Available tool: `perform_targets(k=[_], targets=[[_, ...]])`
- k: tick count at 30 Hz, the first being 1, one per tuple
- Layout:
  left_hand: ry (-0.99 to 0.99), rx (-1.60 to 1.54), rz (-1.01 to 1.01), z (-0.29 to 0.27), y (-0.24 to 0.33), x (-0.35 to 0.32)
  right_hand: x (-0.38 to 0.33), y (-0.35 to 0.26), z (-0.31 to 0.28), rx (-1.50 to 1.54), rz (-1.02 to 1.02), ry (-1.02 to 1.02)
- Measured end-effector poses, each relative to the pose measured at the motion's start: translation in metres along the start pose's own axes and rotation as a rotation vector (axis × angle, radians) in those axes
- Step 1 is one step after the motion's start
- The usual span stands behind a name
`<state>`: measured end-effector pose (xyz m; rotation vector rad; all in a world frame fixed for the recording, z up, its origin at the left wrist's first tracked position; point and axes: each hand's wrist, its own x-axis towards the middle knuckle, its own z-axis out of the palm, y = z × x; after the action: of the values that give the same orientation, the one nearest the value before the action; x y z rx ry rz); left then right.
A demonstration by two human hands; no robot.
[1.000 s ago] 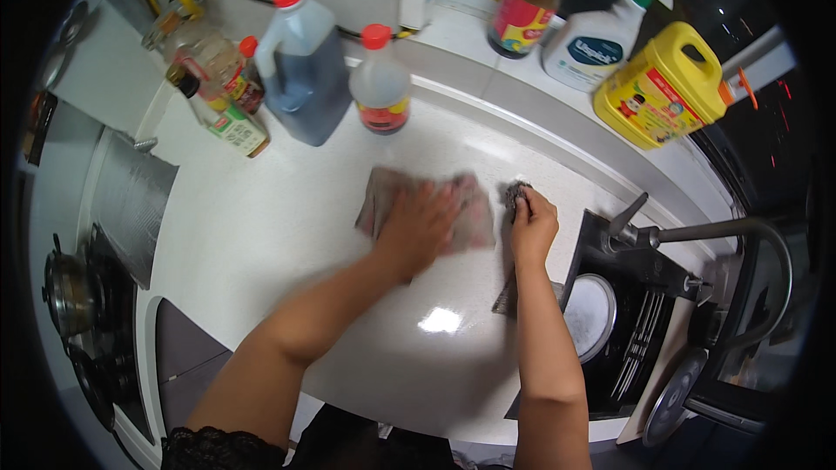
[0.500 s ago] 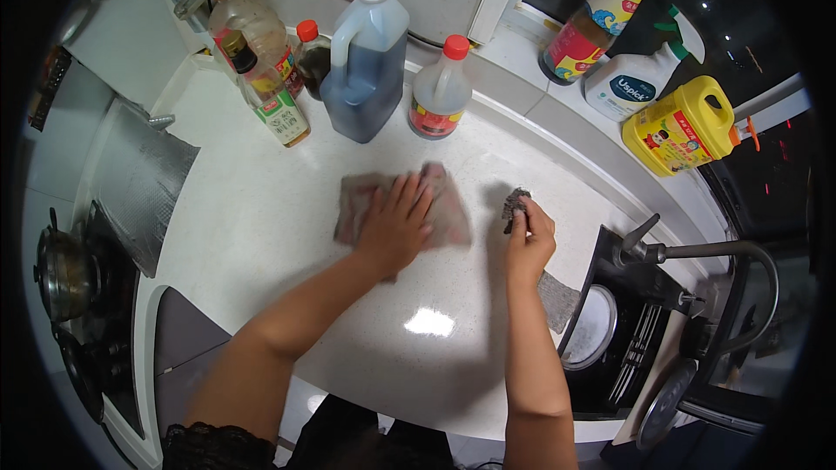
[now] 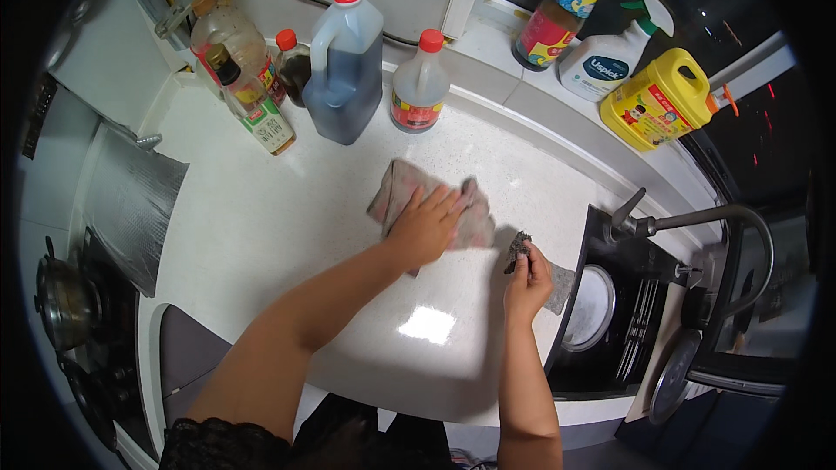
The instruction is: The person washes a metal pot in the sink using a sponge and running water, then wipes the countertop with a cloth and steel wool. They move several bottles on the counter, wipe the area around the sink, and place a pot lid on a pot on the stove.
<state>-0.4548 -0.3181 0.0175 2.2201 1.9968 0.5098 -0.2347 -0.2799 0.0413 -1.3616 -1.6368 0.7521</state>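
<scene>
My left hand [image 3: 425, 228] lies flat with its fingers stretched out on a greyish-pink cloth [image 3: 403, 184], pressing it against the white countertop [image 3: 261, 235]. The cloth is spread and partly creased, with a bunched fold by the fingertips. To the right, my right hand [image 3: 529, 285] pinches a crumpled dark grey cloth [image 3: 518, 248] between thumb and fingers, held up over the counter. Beside that hand, a flat grey cloth [image 3: 560, 287] lies along the sink's edge, partly covered by the hand.
Along the back stand a large jug of dark liquid [image 3: 346, 78], a smaller red-capped bottle [image 3: 420, 91] and several other bottles. A spray bottle [image 3: 601, 65] and a yellow jug [image 3: 653, 109] are on the sill. The black sink [image 3: 566, 365] with faucet [image 3: 644, 226] is right; a pot [image 3: 65, 305] is left.
My left hand has slid the greyish-pink cloth to the right across the counter, closer to my right hand. The right hand keeps its pinch on the dark grey cloth. The view has shifted slightly.
</scene>
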Motion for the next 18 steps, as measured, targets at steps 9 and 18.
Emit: perform_targets(k=[9,18], targets=[[-0.094,-0.222,0.259,-0.044,0.053,-0.188,-0.038,-0.023,-0.025,-0.160,-0.144,-0.125],[0.310,-0.138,-0.066,-0.026,-0.003,-0.061,-0.043,-0.028,-0.049,-0.074,-0.053,-0.057]])
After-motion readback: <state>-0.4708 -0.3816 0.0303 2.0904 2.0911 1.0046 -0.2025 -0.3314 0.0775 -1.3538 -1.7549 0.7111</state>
